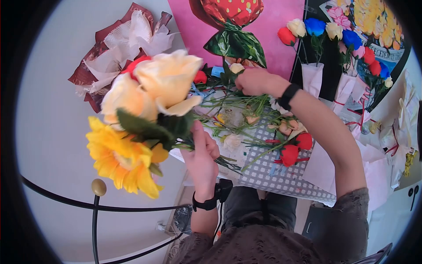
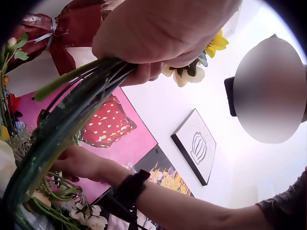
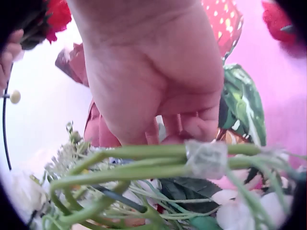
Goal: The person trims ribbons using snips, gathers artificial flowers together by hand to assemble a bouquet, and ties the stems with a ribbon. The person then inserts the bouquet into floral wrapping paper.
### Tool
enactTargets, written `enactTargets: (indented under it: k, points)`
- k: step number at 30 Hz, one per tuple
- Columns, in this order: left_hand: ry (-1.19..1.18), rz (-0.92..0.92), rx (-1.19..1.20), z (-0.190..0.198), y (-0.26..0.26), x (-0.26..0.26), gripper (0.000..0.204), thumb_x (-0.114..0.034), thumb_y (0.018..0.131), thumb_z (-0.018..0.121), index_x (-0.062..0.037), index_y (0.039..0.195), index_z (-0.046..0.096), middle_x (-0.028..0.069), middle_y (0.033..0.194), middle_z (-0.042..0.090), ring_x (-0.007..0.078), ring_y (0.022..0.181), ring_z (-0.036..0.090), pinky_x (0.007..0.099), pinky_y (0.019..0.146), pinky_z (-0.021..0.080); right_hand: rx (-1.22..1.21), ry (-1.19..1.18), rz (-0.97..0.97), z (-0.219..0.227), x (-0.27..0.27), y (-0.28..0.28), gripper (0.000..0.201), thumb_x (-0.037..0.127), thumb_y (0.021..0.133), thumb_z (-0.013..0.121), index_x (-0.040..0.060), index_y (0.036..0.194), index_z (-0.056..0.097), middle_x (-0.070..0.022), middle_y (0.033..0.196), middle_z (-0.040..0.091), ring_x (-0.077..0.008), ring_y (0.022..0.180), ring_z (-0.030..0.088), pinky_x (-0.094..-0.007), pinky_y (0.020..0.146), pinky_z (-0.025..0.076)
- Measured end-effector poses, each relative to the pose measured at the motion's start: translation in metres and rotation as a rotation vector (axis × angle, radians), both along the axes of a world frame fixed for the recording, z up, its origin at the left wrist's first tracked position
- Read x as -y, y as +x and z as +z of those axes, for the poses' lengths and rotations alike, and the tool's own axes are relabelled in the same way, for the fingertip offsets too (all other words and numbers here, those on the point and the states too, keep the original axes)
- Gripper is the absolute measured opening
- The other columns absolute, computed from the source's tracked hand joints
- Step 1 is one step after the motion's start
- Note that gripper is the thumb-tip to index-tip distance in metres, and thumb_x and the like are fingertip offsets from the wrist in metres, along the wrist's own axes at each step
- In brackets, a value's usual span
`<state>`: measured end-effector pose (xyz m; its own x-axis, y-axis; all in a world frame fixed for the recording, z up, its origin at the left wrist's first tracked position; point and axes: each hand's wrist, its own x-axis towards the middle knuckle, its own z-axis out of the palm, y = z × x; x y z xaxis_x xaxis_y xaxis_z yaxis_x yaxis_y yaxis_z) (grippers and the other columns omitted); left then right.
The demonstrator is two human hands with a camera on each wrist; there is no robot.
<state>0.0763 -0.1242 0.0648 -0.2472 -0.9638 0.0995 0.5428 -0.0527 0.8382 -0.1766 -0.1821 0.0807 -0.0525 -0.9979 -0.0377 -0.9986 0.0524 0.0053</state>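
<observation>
My left hand (image 1: 201, 154) grips the stems of a bunch of artificial flowers, held up left of the table. In the bunch are large cream roses (image 1: 165, 79), a yellow sunflower (image 1: 121, 158), dark green leaves and a bit of red. Its long green stems (image 2: 67, 127) hang out below the fist in the left wrist view. Far over the table, my right hand (image 1: 259, 82) reaches into a pile of loose flowers, next to a small cream rose (image 1: 237, 68) with leaves. Green stems (image 3: 129, 160) cross before its curled fingers, and the fingertips are hidden, so I cannot tell whether they pinch anything.
Red roses (image 1: 289, 155) and other loose flowers lie on a grey checked cloth (image 1: 263, 176). Small wrapped bouquets (image 1: 312, 75) stand at the right. Dark red wrapping (image 1: 94, 57) sits at the back left, beside a pink candy painting (image 1: 281, 26). A black metal rail (image 1: 66, 198) curves at lower left.
</observation>
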Motion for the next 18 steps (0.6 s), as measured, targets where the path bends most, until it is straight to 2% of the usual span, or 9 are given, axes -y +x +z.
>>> enactTargets:
  k: [1, 3, 5, 6, 8, 12, 15, 17, 18]
  points:
    - [-0.018, -0.014, 0.023, 0.000, 0.000, 0.002, 0.037, -0.028, 0.098, 0.050, -0.0124, 0.067, 0.036, -0.0071, 0.050, 0.021, 0.0040, 0.039, 0.017, 0.0250, 0.038, 0.012, -0.076, 0.108, 0.086, -0.009, 0.010, 0.000, 0.029, 0.020, 0.078, 0.061, 0.0119, 0.105, 0.066, -0.0123, 0.095, 0.066, -0.0302, 0.091, 0.064, -0.0419, 0.077, 0.051]
    - [-0.023, -0.010, 0.036, -0.003, 0.005, 0.002, 0.032, -0.026, 0.097, 0.052, -0.0113, 0.073, 0.039, -0.0068, 0.050, 0.022, 0.0037, 0.039, 0.019, 0.0246, 0.038, 0.013, -0.096, 0.156, 0.100, -0.023, 0.025, 0.002, 0.031, 0.019, 0.078, 0.061, 0.0116, 0.108, 0.064, -0.0119, 0.100, 0.066, -0.0303, 0.091, 0.064, -0.0413, 0.078, 0.051]
    - [-0.027, 0.038, 0.115, -0.001, 0.007, 0.002, 0.030, -0.026, 0.097, 0.053, -0.0107, 0.074, 0.039, -0.0068, 0.050, 0.022, 0.0036, 0.039, 0.018, 0.0245, 0.038, 0.012, -0.278, 0.196, 0.089, -0.028, 0.034, 0.007, 0.024, 0.015, 0.080, 0.058, 0.0073, 0.101, 0.066, -0.0133, 0.100, 0.067, -0.0301, 0.093, 0.065, -0.0407, 0.078, 0.052]
    - [-0.026, 0.043, 0.114, -0.002, 0.010, 0.002, 0.030, -0.026, 0.097, 0.053, -0.0107, 0.074, 0.039, -0.0068, 0.050, 0.022, 0.0036, 0.039, 0.018, 0.0245, 0.038, 0.012, -0.276, 0.208, 0.096, -0.029, 0.036, 0.007, 0.025, 0.015, 0.080, 0.059, 0.0046, 0.101, 0.066, -0.0147, 0.099, 0.068, -0.0291, 0.093, 0.066, -0.0402, 0.077, 0.052]
    - [0.031, -0.016, 0.066, -0.007, 0.018, 0.005, 0.013, -0.013, 0.094, 0.054, -0.0059, 0.086, 0.048, -0.0030, 0.055, 0.038, 0.0051, 0.044, 0.032, 0.0215, 0.040, 0.024, -0.298, 0.183, 0.119, -0.030, 0.042, 0.006, 0.023, 0.016, 0.080, 0.059, 0.0051, 0.099, 0.067, -0.0144, 0.097, 0.068, -0.0290, 0.092, 0.066, -0.0401, 0.077, 0.052]
    - [0.026, -0.023, 0.052, -0.008, 0.020, 0.009, 0.013, -0.013, 0.094, 0.054, -0.0056, 0.087, 0.047, -0.0031, 0.055, 0.038, 0.0051, 0.045, 0.032, 0.0215, 0.040, 0.024, -0.346, 0.004, 0.127, -0.010, 0.032, 0.011, 0.019, 0.016, 0.080, 0.059, 0.0052, 0.092, 0.069, -0.0148, 0.089, 0.068, -0.0291, 0.088, 0.067, -0.0407, 0.075, 0.052]
    - [0.034, -0.018, 0.091, -0.008, 0.016, 0.010, 0.013, -0.013, 0.094, 0.054, -0.0055, 0.086, 0.046, -0.0031, 0.055, 0.037, 0.0053, 0.045, 0.032, 0.0215, 0.040, 0.024, -0.365, -0.071, 0.103, 0.002, 0.033, -0.006, 0.017, 0.016, 0.079, 0.058, 0.0054, 0.088, 0.069, -0.0157, 0.085, 0.068, -0.0296, 0.085, 0.068, -0.0406, 0.073, 0.053]
    - [-0.040, 0.023, 0.111, -0.010, 0.011, 0.010, 0.025, -0.023, 0.097, 0.053, -0.0096, 0.079, 0.041, -0.0064, 0.050, 0.023, 0.0035, 0.039, 0.019, 0.0237, 0.037, 0.013, -0.382, -0.084, 0.098, 0.028, 0.025, -0.010, 0.018, 0.016, 0.078, 0.058, 0.0062, 0.089, 0.069, -0.0168, 0.085, 0.068, -0.0308, 0.083, 0.068, -0.0409, 0.072, 0.053]
    - [-0.039, 0.020, 0.109, -0.010, 0.010, 0.009, 0.025, -0.023, 0.097, 0.053, -0.0096, 0.079, 0.041, -0.0064, 0.050, 0.023, 0.0035, 0.039, 0.019, 0.0237, 0.037, 0.013, -0.349, -0.109, 0.064, 0.040, 0.021, -0.011, 0.018, 0.016, 0.078, 0.058, 0.0065, 0.090, 0.069, -0.0167, 0.086, 0.068, -0.0312, 0.084, 0.067, -0.0411, 0.073, 0.053]
